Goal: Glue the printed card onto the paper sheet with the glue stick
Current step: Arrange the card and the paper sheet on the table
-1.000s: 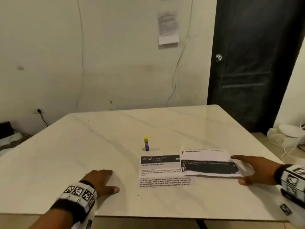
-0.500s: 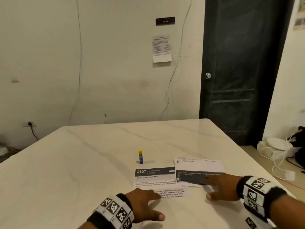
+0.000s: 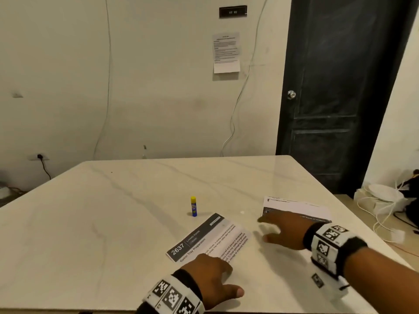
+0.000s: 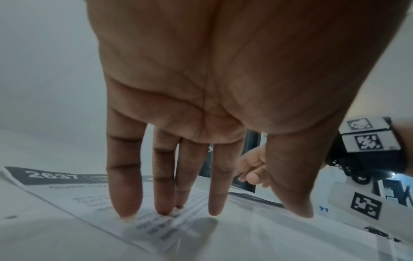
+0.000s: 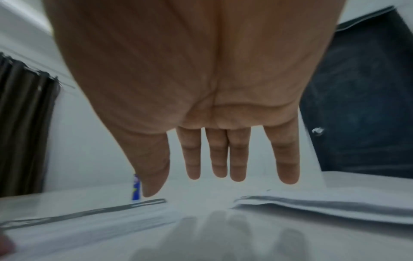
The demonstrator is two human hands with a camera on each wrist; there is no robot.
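The printed card [image 3: 210, 236] headed "2637" lies askew on the marble table [image 3: 113, 211]. My left hand [image 3: 215, 273] presses its straight fingertips [image 4: 164, 208] flat on the card's [image 4: 67, 190] near corner. A blue glue stick [image 3: 193, 206] with a yellow cap stands upright just beyond the card, untouched. The paper sheet [image 3: 297, 207], printed with a dark band, lies to the right. My right hand [image 3: 278, 230] hovers open above the bare table between card and sheet, covering the sheet's near left part. In the right wrist view its fingers [image 5: 219, 159] hang straight, above the gap between card [image 5: 89, 222] and sheet [image 5: 324, 206].
A dark door [image 3: 340, 87] stands behind the table's far right corner. White cables and a round white object [image 3: 385, 196] lie on the floor to the right. A plug sits in a wall socket [image 3: 39, 157] at far left. The table's near edge runs just under my wrists.
The card has turned counterclockwise under my left hand and now lies apart from the sheet. My right hand has slid left off the sheet and lifted.
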